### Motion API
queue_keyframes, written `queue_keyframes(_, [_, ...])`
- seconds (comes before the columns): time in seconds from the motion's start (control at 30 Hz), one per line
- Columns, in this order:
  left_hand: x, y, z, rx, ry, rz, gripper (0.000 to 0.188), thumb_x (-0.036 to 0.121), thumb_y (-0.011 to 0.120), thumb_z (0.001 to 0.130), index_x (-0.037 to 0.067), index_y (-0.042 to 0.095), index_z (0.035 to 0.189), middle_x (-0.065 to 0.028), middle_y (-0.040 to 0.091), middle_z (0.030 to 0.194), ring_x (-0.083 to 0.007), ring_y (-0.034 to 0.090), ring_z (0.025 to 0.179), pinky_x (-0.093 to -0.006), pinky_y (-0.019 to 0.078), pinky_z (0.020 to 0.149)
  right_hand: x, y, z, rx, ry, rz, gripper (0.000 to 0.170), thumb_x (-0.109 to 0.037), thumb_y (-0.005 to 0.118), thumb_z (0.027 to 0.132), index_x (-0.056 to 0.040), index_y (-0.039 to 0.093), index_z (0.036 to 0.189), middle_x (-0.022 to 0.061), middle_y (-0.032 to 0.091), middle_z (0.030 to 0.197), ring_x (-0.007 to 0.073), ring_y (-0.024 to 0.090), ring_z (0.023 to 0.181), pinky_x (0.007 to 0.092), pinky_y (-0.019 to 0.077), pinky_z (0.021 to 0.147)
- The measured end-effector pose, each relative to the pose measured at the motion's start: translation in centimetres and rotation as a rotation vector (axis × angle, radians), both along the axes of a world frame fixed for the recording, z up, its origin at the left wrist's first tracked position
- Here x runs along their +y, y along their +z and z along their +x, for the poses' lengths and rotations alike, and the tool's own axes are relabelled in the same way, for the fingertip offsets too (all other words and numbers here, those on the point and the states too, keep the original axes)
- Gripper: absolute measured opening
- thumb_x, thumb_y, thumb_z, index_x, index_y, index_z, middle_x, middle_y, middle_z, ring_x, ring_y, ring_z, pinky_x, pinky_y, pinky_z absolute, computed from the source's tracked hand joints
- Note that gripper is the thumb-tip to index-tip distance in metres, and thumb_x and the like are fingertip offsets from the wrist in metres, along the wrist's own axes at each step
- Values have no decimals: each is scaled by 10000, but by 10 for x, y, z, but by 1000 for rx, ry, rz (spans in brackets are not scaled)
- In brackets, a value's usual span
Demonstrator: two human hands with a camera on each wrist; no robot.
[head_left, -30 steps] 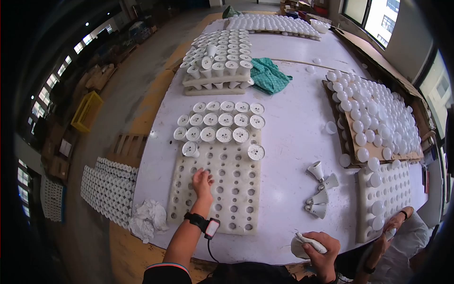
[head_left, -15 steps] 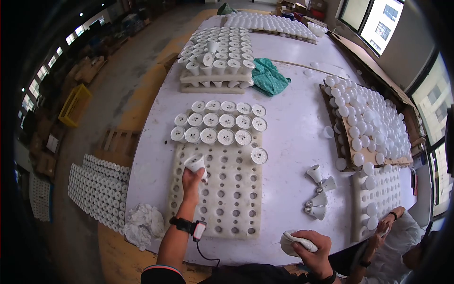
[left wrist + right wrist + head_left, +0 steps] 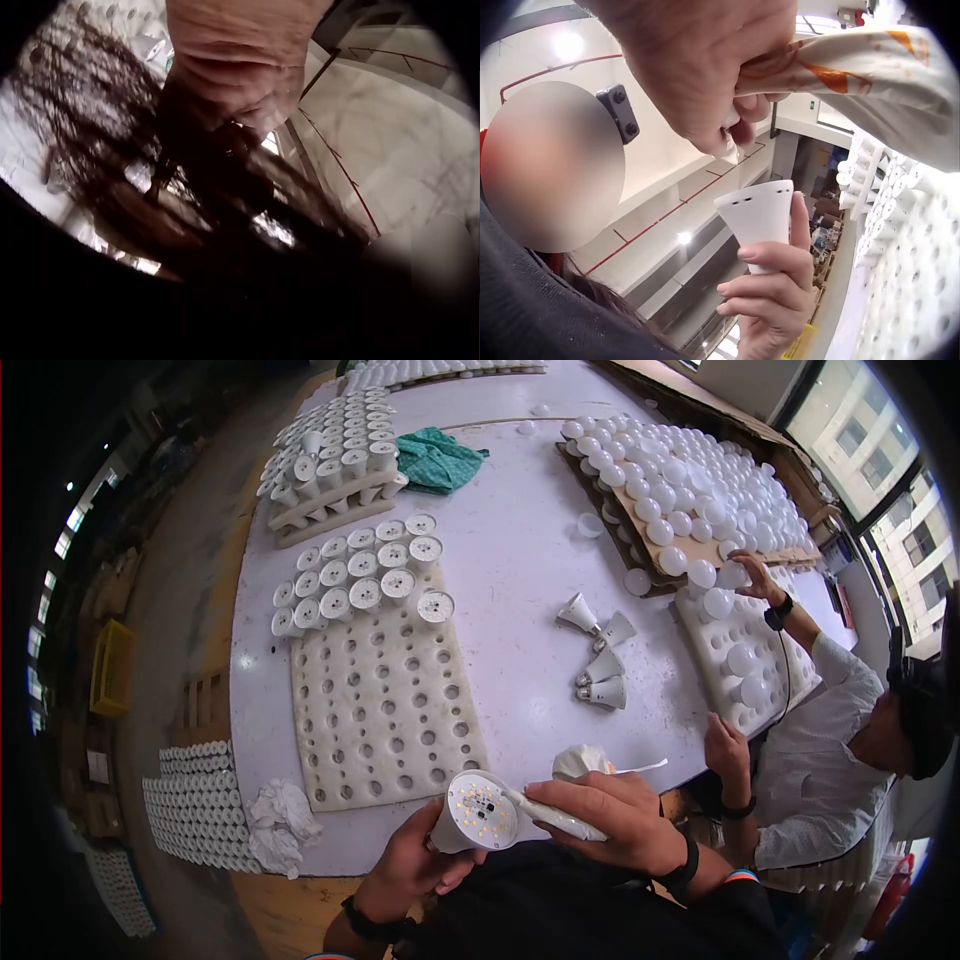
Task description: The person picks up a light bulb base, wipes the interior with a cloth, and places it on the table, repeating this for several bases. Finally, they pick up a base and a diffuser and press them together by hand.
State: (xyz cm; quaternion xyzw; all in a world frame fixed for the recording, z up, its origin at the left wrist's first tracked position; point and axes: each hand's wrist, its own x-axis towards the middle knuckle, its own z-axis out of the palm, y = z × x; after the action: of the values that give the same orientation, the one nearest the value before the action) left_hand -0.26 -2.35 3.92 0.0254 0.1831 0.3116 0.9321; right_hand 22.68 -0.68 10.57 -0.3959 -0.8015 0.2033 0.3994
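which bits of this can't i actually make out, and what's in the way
- Narrow end of the held bulb housing: head and right wrist views, covered by the left hand.
- Left hand's grip: left wrist view, lost in dark shadow.
- Bag's wide end: right wrist view, cut off by the right edge.
- Markings on the loose housings: head view, too small to read.
- Far white domes: head view, cut off by the top edge.

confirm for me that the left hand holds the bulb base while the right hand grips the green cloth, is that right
Not quite: the right hand grips a white bag, as the right wrist view shows, not the green cloth. The left hand does hold the bulb base.
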Motion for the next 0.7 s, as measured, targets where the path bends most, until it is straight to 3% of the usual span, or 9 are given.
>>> queue_keyframes(0.17, [-8, 17, 14, 36, -82, -9, 512, 473, 279, 906, 37, 451, 1111, -175, 586, 751, -149, 494, 369, -220, 387, 278, -6, 2, 7, -71, 36, 156, 504, -85, 691, 615, -57, 563, 1102, -1, 511, 628, 121, 526, 482, 259, 408, 410])
queue_keyframes(0.7, [-12, 30, 17, 279, -114, 114, 467, 425, 302, 906, 18, 523, 972, -129, 580, 639, -150, 498, 351, -220, 375, 267, -17, 2, 6, -140, 53, 163, 505, -89, 626, 617, -50, 553, 1116, 3, 499, 635, 123, 525, 478, 264, 417, 406])
